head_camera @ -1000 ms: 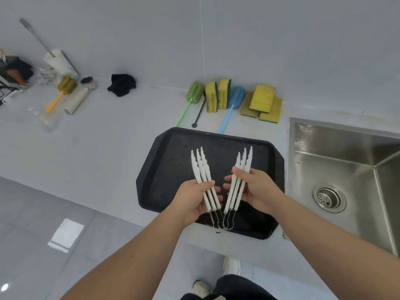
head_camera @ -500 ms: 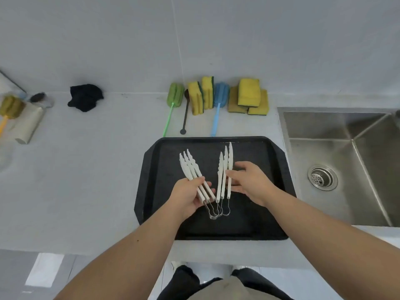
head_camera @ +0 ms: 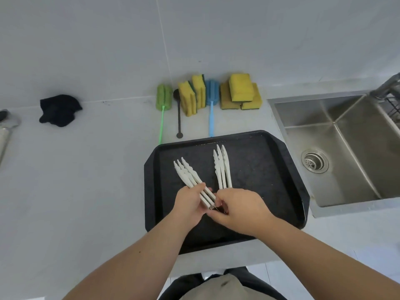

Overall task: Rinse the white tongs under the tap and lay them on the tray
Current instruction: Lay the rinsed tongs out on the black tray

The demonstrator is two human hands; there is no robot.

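Note:
Several white tongs fan out in two bundles over the black tray. My left hand grips the left bundle, whose tips point up and left. My right hand covers the hinge ends of the right bundle, its fingers curled around the wire loops there. Both hands meet at the tongs' near ends, low over the tray's middle. The tap shows only partly at the right edge above the sink.
Yellow sponges, a green brush, a blue brush and a black spoon lie against the wall behind the tray. A black cloth lies at the left. A wire rack edge shows in the sink's far right.
Both hands came closer together over the tray and lowered. The right bundle's handles slid under my right hand, and the two bundles' near ends now meet.

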